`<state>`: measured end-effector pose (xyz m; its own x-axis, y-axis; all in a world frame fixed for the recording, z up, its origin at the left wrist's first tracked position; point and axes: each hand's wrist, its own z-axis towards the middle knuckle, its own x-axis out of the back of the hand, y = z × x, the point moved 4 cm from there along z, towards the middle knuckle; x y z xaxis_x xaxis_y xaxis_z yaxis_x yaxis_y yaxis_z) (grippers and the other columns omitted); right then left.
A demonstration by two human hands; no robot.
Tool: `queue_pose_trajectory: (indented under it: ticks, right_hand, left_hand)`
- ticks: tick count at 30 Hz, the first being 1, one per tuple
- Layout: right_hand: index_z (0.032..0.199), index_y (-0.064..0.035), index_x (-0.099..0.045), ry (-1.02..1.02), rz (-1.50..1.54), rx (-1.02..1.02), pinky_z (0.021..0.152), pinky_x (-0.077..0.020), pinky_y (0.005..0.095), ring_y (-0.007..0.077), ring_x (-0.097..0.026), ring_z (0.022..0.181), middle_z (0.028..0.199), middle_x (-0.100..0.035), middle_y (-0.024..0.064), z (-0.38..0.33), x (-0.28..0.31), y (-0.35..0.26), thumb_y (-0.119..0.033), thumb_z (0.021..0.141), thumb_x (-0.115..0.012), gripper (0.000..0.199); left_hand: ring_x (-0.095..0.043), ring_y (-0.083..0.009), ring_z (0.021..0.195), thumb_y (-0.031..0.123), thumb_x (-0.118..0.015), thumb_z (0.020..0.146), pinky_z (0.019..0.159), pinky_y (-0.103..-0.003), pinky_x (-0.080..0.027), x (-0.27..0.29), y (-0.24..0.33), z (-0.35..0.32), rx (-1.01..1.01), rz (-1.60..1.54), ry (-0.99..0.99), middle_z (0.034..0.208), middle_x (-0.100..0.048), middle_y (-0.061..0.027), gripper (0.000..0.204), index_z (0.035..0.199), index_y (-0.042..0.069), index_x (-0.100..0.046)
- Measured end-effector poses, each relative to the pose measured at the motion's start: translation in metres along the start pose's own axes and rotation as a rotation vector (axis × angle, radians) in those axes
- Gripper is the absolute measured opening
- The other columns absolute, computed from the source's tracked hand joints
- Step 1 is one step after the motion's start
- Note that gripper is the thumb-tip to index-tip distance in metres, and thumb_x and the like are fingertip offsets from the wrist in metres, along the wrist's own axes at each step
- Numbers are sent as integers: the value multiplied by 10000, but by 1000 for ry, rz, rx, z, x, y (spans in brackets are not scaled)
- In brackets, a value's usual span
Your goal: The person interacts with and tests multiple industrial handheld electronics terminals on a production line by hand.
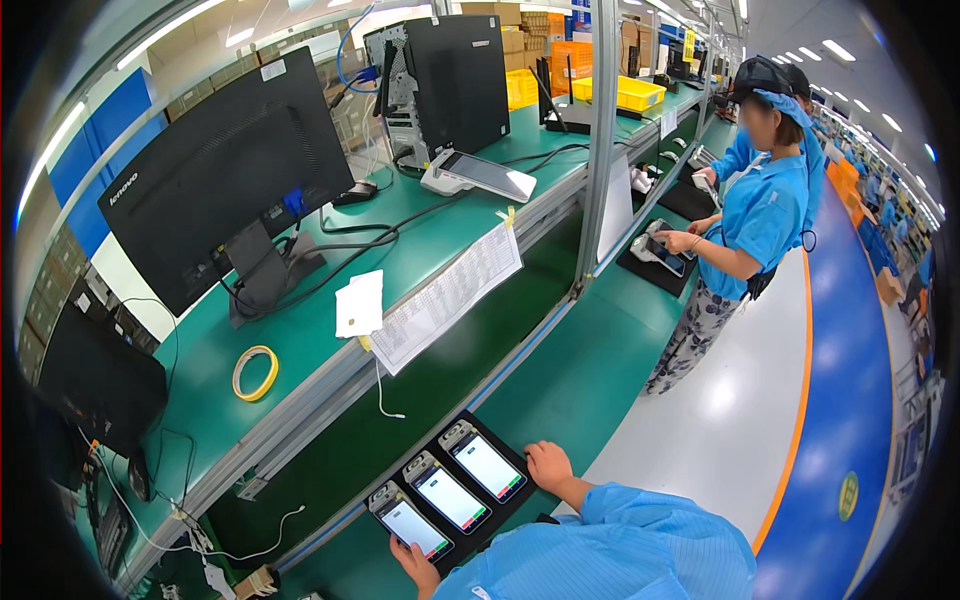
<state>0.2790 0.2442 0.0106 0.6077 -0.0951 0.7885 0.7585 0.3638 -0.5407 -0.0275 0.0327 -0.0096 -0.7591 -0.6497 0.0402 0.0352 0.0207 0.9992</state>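
Green worktop (560,390) | L-most terminal (411,527) fwd of nearer L hand (420,572), axis twd far edge | L pinch unclear; R hand (550,466) fingers loosely bent

White ceiling tubes (838,50) light my green workbench (545,380) brightly and glare off the pale floor (722,395) (a washed-out patch there). My handheld terminals' screens (447,497) glow white; the fisheye bends straight edges toward a black rim.

On the green tabletop (570,385) lies a black mat (508,514) bearing three handheld terminals (452,497); the green shelf (320,345) above holds a monitor (225,180), computer tower (465,90) and yellow tape roll (238,381).
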Motion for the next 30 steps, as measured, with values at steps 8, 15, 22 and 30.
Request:
queue_pose_trajectory:
  ticks: [8, 15, 22, 30]
  right_hand:
    - [943, -85, -612, 2, -2, -23, 763, -464, 441, 325, -566, 865, 871, -580, 127, -2, 1, 1, -134, 840, -541, 134]
    - [939, -89, -610, 1, -1, -11, 762, -464, 440, 322, -567, 863, 869, -577, 124, -1, 1, -1, -138, 842, -540, 130]
    - [931, -87, -608, 36, 1, 8, 749, -464, 441, 325, -567, 843, 849, -570, 126, -3, 1, -1, -127, 835, -545, 121]
    - [922, -82, -611, 36, -1, 8, 742, -464, 444, 330, -566, 845, 846, -571, 129, -3, -1, -1, -122, 834, -546, 116]
  left_hand:
    - [-410, -318, 1252, 99, -478, 966, 1034, -413, -352, -14, 38, -8, 77, 38, -7, 1396, -362, -224, 529, 1429, 6, -240]
    - [-500, -262, 1106, 99, -423, 959, 984, -370, -390, 0, -5, 1, -16, -52, -9, 1270, -451, -220, 527, 1416, -22, -191]
    - [-491, -265, 1121, 99, -423, 960, 994, -371, -384, 0, -1, -2, 23, -32, 32, 1281, -446, -221, 529, 1418, -25, -191]
    - [-491, -272, 1118, 144, -434, 966, 989, -377, -384, 2, 0, -3, 5, -5, 15, 1283, -445, -231, 539, 1415, -31, -193]
